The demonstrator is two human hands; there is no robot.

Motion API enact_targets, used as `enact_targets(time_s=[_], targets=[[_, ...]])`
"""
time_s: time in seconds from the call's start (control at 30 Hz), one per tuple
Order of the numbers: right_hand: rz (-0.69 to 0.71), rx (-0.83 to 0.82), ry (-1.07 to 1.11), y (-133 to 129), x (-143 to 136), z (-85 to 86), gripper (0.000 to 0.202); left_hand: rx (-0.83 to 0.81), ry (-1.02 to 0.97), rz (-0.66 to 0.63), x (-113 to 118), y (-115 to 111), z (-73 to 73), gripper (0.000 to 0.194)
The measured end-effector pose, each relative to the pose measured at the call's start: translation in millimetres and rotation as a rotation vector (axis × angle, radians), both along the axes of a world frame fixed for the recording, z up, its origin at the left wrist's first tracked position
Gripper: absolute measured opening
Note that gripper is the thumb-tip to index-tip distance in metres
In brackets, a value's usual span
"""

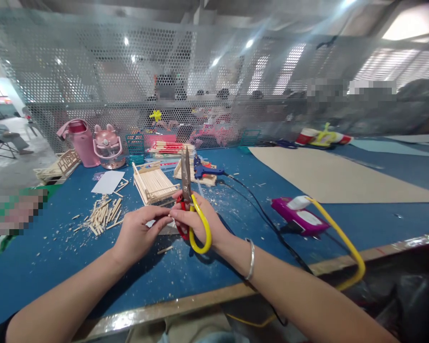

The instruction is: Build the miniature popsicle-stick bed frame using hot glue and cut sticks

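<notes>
Scissors [186, 186] with one yellow and one red handle stand upright in my right hand [196, 221], blades pointing up, fingers closed round them. My left hand [139, 233] is closed in a pinch, its fingertips meeting those of my right hand. What the pinch holds is too small to name. Just behind the hands sits a small frame of wooden sticks [155, 183]. A pile of short cut sticks [105, 213] lies to the left of my left hand. One short stick [165, 249] rests on the blue table in front of the hands.
Behind the scissors lies a blue glue gun [208, 170], its cable running right. A purple power socket [300, 216] with a yellow cord is at the right. Pink bottle [84, 143], clear jug [108, 150] and bundled sticks [169, 148] line the back. Brown cardboard [343, 174] lies right.
</notes>
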State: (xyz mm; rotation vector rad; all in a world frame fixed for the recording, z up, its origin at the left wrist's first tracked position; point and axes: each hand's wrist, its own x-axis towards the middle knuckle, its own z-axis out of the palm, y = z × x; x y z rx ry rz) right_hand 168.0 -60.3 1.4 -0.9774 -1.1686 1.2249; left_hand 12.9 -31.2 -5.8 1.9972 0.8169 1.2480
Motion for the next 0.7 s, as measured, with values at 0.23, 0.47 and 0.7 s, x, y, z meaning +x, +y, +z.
enact_targets(time_s=[0.23,0.47,0.7], targets=[[-0.060,0.169,-0.222,1,4,-1.4,0.035,-0.318,-0.180,0.010,1,1,2.6,0.012],[-0.199,0.542,-0.883,2,14,0.6,0.049,-0.673,-0.528,-0.174,4,8,-1.1,0.031],[-0.207,0.578,-1.123,0,14,1.3,0.056,-0.603,-0.458,-0.209,0,8,-4.5,0.017]])
